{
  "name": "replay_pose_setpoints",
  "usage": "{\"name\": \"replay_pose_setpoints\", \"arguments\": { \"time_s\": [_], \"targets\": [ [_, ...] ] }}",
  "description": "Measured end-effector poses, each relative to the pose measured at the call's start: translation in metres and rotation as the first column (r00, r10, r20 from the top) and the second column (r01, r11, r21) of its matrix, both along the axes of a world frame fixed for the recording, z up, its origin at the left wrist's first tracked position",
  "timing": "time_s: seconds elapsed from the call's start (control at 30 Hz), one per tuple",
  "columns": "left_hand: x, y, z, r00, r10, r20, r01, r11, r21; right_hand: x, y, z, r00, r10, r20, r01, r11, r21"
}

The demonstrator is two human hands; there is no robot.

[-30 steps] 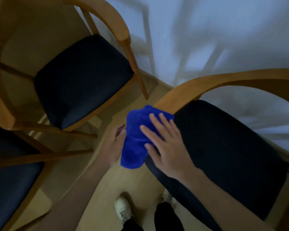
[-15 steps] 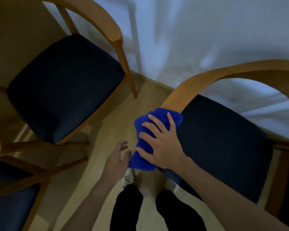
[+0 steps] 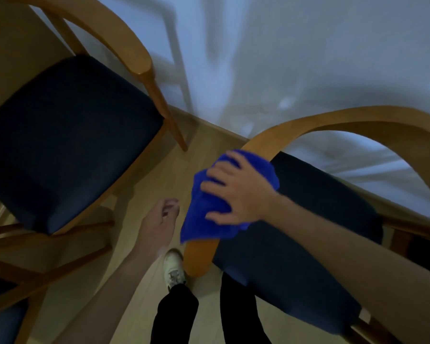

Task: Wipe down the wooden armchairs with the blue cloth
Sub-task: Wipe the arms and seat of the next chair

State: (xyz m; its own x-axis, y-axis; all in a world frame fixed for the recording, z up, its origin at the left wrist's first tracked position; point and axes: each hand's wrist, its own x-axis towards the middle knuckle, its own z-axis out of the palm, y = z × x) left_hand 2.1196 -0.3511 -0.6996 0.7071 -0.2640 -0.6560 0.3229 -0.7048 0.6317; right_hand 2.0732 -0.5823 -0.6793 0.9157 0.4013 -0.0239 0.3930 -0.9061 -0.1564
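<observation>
armrest (image 3: 308, 125) middle hidden under blue cloth (image 3: 209, 214); lower-left chair (image 3: 8, 316) cropped, wall (image 3: 308, 58) seemingly motion-blurred

Cloth (image 3: 209, 214): bright blue, bunched, draped over the near end of the right armchair's armrest, pressed flat under the right hand (image 3: 236, 194).
Right armchair (image 3: 333, 125): curved light wood arm, dark padded seat, armrest tip showing below the cloth.
Left armchair (image 3: 124, 40): same build, upright, well apart from the cloth.

One armchair (image 3: 67, 145) fills the upper left of the frame, another armchair (image 3: 320, 219) the right. At centre the cloth (image 3: 209, 214) lies over the right chair's armrest (image 3: 199, 256), the right hand (image 3: 236, 194) on it.
</observation>
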Motion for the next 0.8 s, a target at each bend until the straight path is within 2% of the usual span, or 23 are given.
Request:
{"name": "replay_pose_setpoints", "arguments": {
  "time_s": [0.13,0.23,0.3,0.37,0.43,0.5,0.67,0.8],
  "targets": [
    [0.008,-0.042,0.025,0.993,-0.059,0.105,0.066,0.996,-0.066,0.022,-0.094,0.007,0.947,-0.320,0.000,0.318,0.941,-0.116],
    [0.016,-0.072,0.041,0.978,-0.100,0.185,0.117,0.990,-0.083,0.020,-0.163,0.010,0.807,-0.590,0.004,0.576,0.786,-0.227],
    [0.020,-0.085,0.046,0.974,-0.097,0.204,0.116,0.990,-0.084,0.014,-0.181,0.009,0.759,-0.650,0.034,0.634,0.726,-0.267],
    [0.021,-0.091,0.048,0.975,-0.081,0.208,0.099,0.992,-0.081,0.013,-0.175,0.007,0.741,-0.670,0.035,0.655,0.711,-0.255],
    [0.022,-0.088,0.046,0.979,-0.050,0.198,0.068,0.994,-0.087,0.015,-0.151,0.008,0.751,-0.660,0.023,0.653,0.736,-0.180],
    [0.022,-0.076,0.042,0.981,-0.033,0.190,0.047,0.996,-0.072,0.019,-0.112,0.010,0.799,-0.601,0.005,0.597,0.793,-0.122],
    [0.017,-0.028,0.031,0.978,0.021,0.207,-0.013,0.999,-0.042,0.010,0.005,0.014,0.944,-0.325,-0.052,0.327,0.945,0.028],
    [0.006,0.007,0.026,0.984,0.094,0.148,-0.090,0.995,-0.030,-0.026,0.081,0.011,0.995,-0.063,-0.080,0.074,0.986,0.148]
  ]
}}
